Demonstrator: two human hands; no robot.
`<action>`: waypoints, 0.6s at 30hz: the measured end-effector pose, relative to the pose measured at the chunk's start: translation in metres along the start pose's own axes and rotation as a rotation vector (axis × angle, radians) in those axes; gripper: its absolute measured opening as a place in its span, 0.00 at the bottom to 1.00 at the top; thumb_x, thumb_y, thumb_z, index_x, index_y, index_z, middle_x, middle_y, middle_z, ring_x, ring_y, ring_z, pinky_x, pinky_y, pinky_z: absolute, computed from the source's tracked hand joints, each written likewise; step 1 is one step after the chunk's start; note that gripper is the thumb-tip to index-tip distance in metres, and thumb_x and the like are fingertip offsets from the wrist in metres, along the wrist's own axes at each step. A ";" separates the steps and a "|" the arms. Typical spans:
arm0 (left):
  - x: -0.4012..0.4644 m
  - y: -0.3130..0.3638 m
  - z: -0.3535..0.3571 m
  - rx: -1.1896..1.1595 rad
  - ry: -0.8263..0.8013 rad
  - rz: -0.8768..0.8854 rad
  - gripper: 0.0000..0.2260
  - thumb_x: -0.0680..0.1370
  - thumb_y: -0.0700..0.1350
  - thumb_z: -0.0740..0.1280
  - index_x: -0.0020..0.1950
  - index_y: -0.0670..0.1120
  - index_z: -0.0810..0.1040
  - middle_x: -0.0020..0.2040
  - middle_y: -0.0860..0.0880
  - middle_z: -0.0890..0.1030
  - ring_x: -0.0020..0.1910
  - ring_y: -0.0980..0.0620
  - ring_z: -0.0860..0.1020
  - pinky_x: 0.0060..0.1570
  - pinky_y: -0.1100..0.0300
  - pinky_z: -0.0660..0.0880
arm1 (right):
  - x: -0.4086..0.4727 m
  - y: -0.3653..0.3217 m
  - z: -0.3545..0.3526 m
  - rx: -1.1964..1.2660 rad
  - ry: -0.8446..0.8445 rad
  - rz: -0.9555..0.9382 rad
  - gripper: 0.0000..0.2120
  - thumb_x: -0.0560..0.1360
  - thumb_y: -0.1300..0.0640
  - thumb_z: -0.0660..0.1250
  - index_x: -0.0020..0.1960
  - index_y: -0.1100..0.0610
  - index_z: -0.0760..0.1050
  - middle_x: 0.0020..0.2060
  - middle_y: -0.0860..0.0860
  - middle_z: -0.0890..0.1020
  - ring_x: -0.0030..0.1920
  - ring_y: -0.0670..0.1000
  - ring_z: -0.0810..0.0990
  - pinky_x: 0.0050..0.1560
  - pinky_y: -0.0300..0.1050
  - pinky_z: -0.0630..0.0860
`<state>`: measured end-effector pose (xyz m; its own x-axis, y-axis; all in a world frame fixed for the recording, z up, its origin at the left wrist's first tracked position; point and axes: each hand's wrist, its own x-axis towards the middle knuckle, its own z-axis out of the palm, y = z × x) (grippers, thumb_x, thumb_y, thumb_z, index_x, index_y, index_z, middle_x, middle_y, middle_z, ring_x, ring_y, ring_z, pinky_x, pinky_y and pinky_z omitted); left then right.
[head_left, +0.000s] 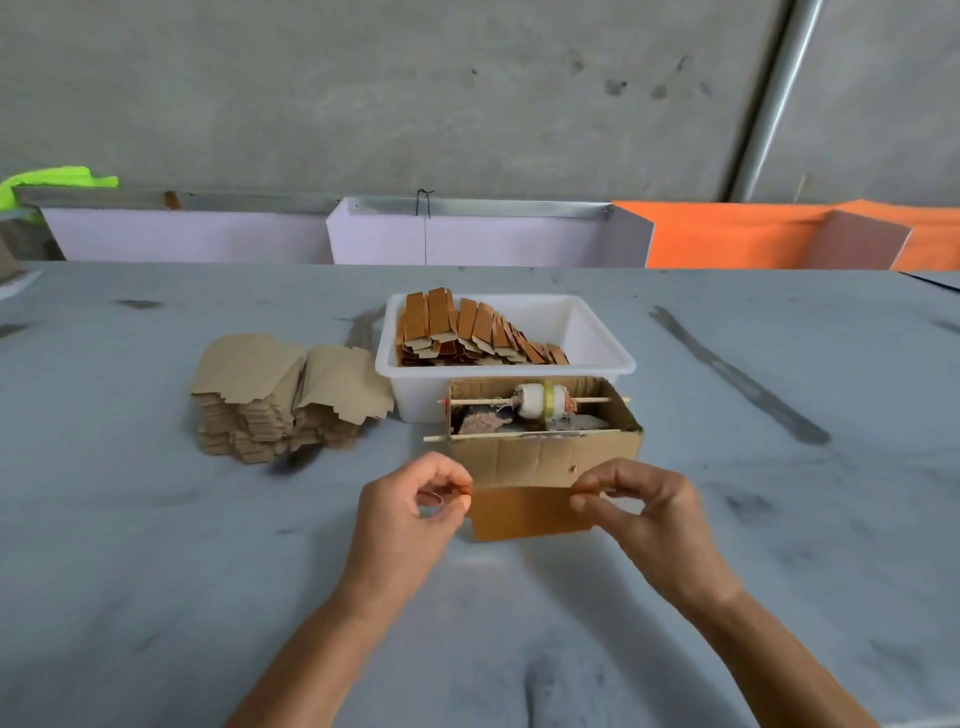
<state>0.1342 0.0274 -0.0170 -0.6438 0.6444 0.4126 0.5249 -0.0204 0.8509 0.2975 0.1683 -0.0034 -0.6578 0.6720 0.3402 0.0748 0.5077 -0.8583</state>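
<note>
A brown paper piece (527, 512) hangs a little above the grey table (156, 545), held at both upper corners. My left hand (410, 525) pinches its left corner between thumb and forefinger. My right hand (644, 514) pinches the right corner the same way. Just behind the piece stands an open cardboard box (540, 447) with a spool of thread (540, 401) on a thin stick across its top. A white plastic tub (592, 343) behind it holds several folded brown paper pieces (467, 332).
A stack of flat tan paper cut-outs (288, 395) lies left of the tub. Lilac boards (467, 236) and orange boards (753, 239) stand along the table's far edge before a concrete wall. A neon green cloth (52, 179) sits far left.
</note>
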 end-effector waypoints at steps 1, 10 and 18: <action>-0.003 -0.001 0.000 0.083 -0.042 0.068 0.14 0.68 0.31 0.73 0.37 0.51 0.80 0.35 0.58 0.81 0.36 0.62 0.78 0.41 0.71 0.72 | -0.005 0.004 0.000 -0.087 0.001 -0.044 0.10 0.68 0.66 0.74 0.36 0.52 0.81 0.35 0.47 0.83 0.40 0.43 0.80 0.46 0.37 0.75; -0.031 0.000 -0.004 0.495 -0.338 0.437 0.02 0.67 0.40 0.72 0.34 0.45 0.81 0.35 0.52 0.79 0.37 0.52 0.77 0.39 0.62 0.71 | -0.032 0.019 -0.010 -0.586 -0.295 -0.425 0.07 0.63 0.63 0.77 0.39 0.56 0.81 0.38 0.46 0.82 0.42 0.52 0.81 0.42 0.49 0.77; -0.041 -0.008 0.004 0.503 -0.445 0.335 0.02 0.66 0.43 0.72 0.33 0.47 0.82 0.34 0.52 0.79 0.36 0.53 0.77 0.39 0.62 0.70 | -0.041 0.021 -0.005 -0.608 -0.328 -0.369 0.01 0.68 0.55 0.73 0.40 0.51 0.83 0.43 0.44 0.83 0.47 0.50 0.80 0.46 0.49 0.75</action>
<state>0.1587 0.0037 -0.0421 -0.1749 0.9158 0.3617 0.9130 0.0132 0.4078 0.3297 0.1546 -0.0333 -0.9007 0.2570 0.3502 0.1436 0.9371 -0.3182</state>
